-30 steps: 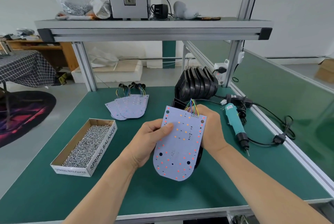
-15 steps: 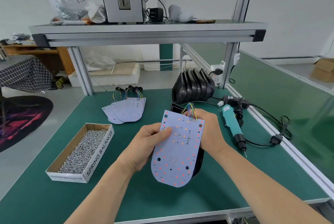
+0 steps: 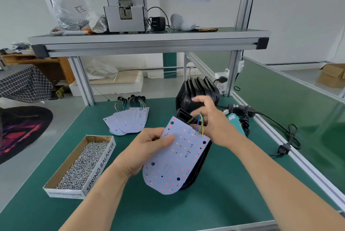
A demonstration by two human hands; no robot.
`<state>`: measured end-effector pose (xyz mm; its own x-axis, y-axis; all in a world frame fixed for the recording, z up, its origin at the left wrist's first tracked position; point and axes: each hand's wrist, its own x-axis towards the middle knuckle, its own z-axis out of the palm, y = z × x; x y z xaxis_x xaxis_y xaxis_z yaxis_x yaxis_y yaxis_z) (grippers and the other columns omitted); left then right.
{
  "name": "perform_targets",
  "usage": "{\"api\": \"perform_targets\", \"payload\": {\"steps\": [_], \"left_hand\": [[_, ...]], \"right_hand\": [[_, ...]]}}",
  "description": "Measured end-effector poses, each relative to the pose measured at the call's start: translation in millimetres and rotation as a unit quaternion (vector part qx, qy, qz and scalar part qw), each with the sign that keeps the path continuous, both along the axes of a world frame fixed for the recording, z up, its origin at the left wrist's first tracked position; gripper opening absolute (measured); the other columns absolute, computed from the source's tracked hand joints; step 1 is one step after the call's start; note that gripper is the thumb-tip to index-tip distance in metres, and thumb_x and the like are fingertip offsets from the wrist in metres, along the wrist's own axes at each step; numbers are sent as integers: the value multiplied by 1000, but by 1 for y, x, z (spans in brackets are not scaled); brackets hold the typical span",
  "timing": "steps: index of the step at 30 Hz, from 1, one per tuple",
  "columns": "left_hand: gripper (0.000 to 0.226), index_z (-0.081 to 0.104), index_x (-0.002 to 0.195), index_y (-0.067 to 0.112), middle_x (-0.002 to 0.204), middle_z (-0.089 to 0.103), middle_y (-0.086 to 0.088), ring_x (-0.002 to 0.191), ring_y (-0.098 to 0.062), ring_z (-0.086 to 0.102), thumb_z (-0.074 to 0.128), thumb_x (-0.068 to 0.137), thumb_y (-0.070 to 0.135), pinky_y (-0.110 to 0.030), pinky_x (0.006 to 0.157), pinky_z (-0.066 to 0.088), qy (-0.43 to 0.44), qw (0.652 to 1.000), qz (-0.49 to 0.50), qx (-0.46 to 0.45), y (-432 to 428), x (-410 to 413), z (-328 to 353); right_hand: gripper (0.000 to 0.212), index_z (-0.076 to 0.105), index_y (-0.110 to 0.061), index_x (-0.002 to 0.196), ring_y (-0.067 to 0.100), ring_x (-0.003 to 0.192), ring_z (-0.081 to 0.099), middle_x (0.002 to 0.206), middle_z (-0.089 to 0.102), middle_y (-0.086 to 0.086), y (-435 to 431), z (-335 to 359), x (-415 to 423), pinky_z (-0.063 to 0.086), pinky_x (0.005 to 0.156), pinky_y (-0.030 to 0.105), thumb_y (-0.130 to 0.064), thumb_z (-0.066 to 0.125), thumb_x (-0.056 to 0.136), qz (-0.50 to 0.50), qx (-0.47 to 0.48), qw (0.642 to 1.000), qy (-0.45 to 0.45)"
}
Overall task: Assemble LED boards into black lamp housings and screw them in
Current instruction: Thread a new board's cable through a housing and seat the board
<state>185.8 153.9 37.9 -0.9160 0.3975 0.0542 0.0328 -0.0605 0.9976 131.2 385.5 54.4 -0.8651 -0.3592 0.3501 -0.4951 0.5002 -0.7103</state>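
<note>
LED board (image 3: 177, 158) held above the bench (image 3: 224, 202), over a black housing (image 3: 198, 173), long axis near-left to far-right, rounded end toward the person, wired flat end away; left grip (image 3: 149, 150) pinches its left edge, thumb on top; right grip (image 3: 209, 118) slack, fingers spread by the wires (image 3: 198, 122).

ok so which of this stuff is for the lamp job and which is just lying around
For the job: LED board, black housing under it, spare boards, stacked housings, screw box, electric screwdriver.
Lying about: plug adapter, phone, grey gadget on the shelf, cardboard boxes.
</note>
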Motion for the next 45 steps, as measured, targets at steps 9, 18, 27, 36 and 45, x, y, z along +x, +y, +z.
{"api": "perform_targets", "payload": {"steps": [9, 18, 27, 36, 45], "left_hand": [[31, 73, 109, 5, 107, 72, -5, 90, -24, 70, 65, 90, 28, -30, 75, 55, 21, 999, -34, -15, 3, -2, -4], [35, 74, 107, 3, 102, 75, -20, 84, -29, 74, 73, 85, 30, -33, 71, 57, -61, 996, -31, 49, -6, -8, -8], [39, 76, 103, 6, 100, 75, -16, 82, -26, 73, 74, 81, 38, -31, 69, 57, -55, 998, -27, 10, -10, -7, -5], [29, 73, 110, 5, 104, 72, -10, 88, -25, 70, 62, 91, 24, -32, 74, 56, -14, 999, -39, -16, -3, -6, -2], [42, 71, 107, 0, 100, 70, -15, 84, -28, 67, 71, 85, 35, -35, 75, 54, -13, 999, -34, -29, -4, -5, -6]], "right_hand": [[8, 57, 0, 82, 38, 82, 54, 83, 58, 15, -12, -2, 0, 49, 80, 57, 4, 63, 84, -2, 20, 999, 38], [28, 63, 9, 92, 33, 80, 50, 89, 55, 24, -10, -5, 0, 42, 76, 43, -17, 72, 93, 36, 28, 999, 2], [51, 33, -25, 59, 3, 59, 35, 69, 34, -7, -6, 0, -7, 30, 60, 20, -6, 67, 93, 56, 95, 993, -47], [9, 71, 4, 97, 23, 81, 57, 86, 64, 11, -16, -13, -6, 50, 81, 41, 2, 67, 89, -4, 35, 999, 31], [25, 66, -21, 106, 5, 91, 64, 106, 72, -7, -20, -8, -5, 50, 82, 16, -1, 57, 92, 82, -86, 945, -304]]}}
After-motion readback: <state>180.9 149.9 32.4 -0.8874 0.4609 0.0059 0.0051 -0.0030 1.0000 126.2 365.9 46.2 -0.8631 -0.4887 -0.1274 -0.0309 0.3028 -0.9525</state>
